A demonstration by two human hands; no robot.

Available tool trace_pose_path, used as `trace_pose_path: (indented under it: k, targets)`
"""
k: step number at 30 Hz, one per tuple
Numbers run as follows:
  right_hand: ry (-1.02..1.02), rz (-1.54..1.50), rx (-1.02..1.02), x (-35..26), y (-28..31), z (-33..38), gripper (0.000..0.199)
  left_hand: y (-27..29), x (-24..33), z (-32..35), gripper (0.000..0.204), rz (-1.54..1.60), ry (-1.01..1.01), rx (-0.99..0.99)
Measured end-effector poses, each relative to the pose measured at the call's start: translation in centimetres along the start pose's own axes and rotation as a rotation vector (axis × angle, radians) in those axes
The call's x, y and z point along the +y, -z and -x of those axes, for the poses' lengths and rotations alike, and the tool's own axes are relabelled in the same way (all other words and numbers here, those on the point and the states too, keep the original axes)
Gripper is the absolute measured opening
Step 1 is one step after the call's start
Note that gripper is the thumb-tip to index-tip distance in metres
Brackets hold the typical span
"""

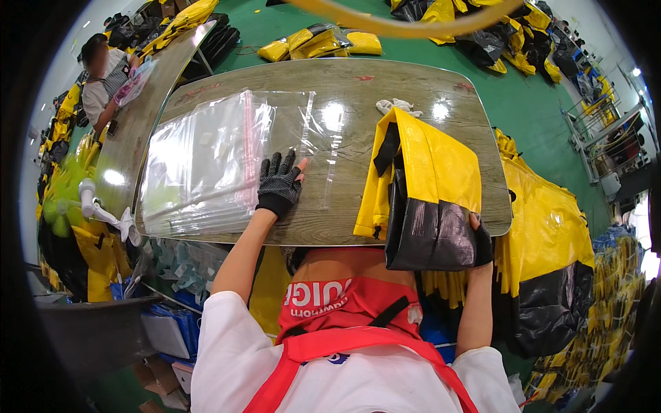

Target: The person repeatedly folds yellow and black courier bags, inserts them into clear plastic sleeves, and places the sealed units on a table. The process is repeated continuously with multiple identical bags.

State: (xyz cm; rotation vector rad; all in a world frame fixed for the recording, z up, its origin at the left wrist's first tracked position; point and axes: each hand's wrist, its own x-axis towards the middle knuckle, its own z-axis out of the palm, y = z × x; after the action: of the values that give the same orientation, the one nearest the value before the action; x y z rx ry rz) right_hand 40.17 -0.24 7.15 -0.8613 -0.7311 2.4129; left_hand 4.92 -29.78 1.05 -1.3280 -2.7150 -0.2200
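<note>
My left hand (279, 180), in a black dotted glove with bare fingertips showing, lies flat with its fingers spread. It rests on the right part of a stack of clear plastic bags (206, 158), which covers the left half of the table. A folded yellow-and-black piece of coated, tarpaulin-like material (441, 162) stands partly raised at the table's right front, its black end overhanging the edge. My right hand (483, 237), also gloved, grips that black end at its right corner, thumb on top and the other fingers mostly hidden.
Crumpled white gloves (398, 107) lie behind the folded piece on the wood-patterned table (337, 217). More yellow-and-black pieces (551, 227) hang at the right. A green fan (65, 196) is at the left, and a co-worker (103, 76) stands by another table at the far left.
</note>
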Motion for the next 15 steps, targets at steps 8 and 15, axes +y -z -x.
trace_pose_path:
  k: [8,15]
  targets:
    - [0.031,0.215,-0.067,-0.9,-0.8,0.7,0.039,0.7,-0.7,-0.6,0.037,0.562,0.073,0.214]
    - [-0.127,0.877,-0.46,-3.6,-11.2,-10.2,0.033,-0.2,-1.3,-0.5,0.035,0.659,0.072,0.356]
